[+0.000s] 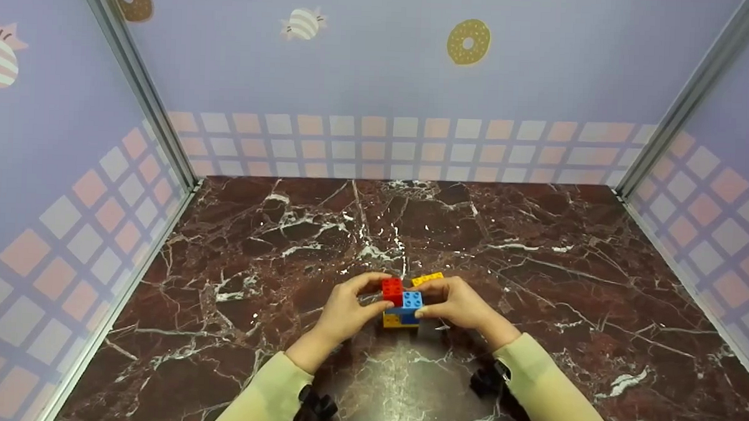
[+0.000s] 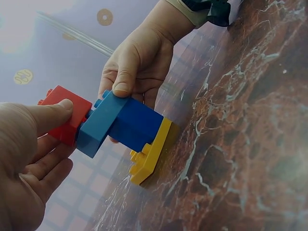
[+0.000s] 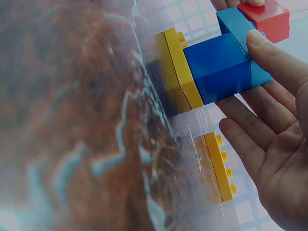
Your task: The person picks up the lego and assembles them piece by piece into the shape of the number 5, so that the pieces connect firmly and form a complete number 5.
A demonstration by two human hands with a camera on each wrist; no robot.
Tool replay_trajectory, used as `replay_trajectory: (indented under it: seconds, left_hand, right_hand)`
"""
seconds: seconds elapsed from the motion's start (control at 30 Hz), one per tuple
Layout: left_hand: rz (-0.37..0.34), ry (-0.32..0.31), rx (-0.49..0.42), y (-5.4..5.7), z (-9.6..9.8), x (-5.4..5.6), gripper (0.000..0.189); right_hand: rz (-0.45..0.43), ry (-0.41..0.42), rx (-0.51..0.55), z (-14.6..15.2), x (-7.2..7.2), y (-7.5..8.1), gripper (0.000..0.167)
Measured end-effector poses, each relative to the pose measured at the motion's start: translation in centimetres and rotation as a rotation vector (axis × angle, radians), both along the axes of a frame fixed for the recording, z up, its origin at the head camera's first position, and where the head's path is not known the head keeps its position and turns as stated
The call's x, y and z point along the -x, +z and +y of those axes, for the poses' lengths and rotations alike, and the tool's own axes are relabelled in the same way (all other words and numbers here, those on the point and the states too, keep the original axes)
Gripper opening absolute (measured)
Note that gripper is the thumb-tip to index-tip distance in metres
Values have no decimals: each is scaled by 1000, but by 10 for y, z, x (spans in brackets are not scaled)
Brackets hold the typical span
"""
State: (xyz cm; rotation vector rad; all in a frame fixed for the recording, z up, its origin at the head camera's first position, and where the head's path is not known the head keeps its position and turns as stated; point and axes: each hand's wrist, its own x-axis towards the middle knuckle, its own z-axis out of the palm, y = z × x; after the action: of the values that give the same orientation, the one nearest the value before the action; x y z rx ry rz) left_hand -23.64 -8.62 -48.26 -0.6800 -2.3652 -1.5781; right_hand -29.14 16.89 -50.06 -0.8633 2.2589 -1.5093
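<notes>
A small stack of toy building bricks stands on the table between the two hands. Its base is a flat yellow brick, with a dark blue brick on one end of it. Across the top of the dark blue one lies a light blue brick, its end jutting out. My left hand pinches a red brick between thumb and fingers, over that jutting end. From the other side my right hand grips the light blue brick, thumb on its near face. Whether the red brick is fully seated cannot be told.
A separate yellow brick lies just behind the right hand's fingers. The marbled dark red table is enclosed at the back and sides by patterned panels with metal corner posts.
</notes>
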Motion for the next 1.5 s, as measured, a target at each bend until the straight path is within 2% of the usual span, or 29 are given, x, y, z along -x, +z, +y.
replay_trajectory:
  seconds: [0.57,0.93,1.33,1.5]
  left_hand:
    - [105,10,27,-1,1,-1,45]
    - [177,30,103,0,3,-1,49]
    - [121,0,17,-5,1,1,48]
    - [170,18,69,-6,1,-1,47]
  right_hand:
    - [25,-6,-9,0,1,-2,41]
    - [4,-1,-1,0,0,1,41]
    - [8,-12,-7,-1,0,0,41]
    - [-4,-9,0,0,0,0,42]
